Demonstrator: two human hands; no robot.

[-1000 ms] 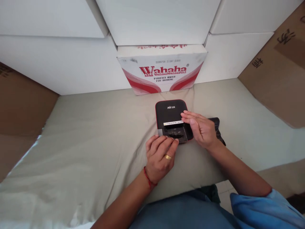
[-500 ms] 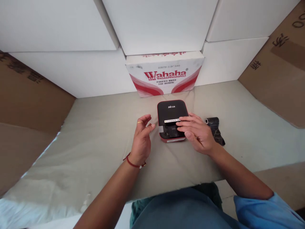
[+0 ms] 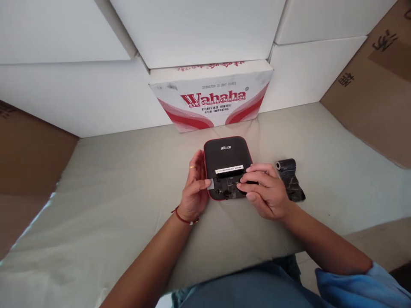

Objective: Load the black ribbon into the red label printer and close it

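A small black printer (image 3: 226,154) with a red edge and a white warning strip lies on the cloth, its front part uncovered. My left hand (image 3: 195,190) is closed around its left side, the thumb pressing on a grey tab at the front left corner. Curled over the front right corner, my right hand (image 3: 268,190) has its fingertips on the black part there; what they press on is partly hidden. Just right of that hand lies a roll of black film (image 3: 287,169), its loose end trailing toward me.
Behind the printer stands a red and white water carton (image 3: 212,100), backed by large white boxes (image 3: 199,30). Brown cardboard panels flank the work surface, one on the right (image 3: 375,94) and one on the left (image 3: 25,171). A beige cloth (image 3: 128,205) covers the table.
My left hand has moved right and closed on the printer's left side, where it was apart before. The printer sits a little nearer to me, and my right fingers remain on its front right.
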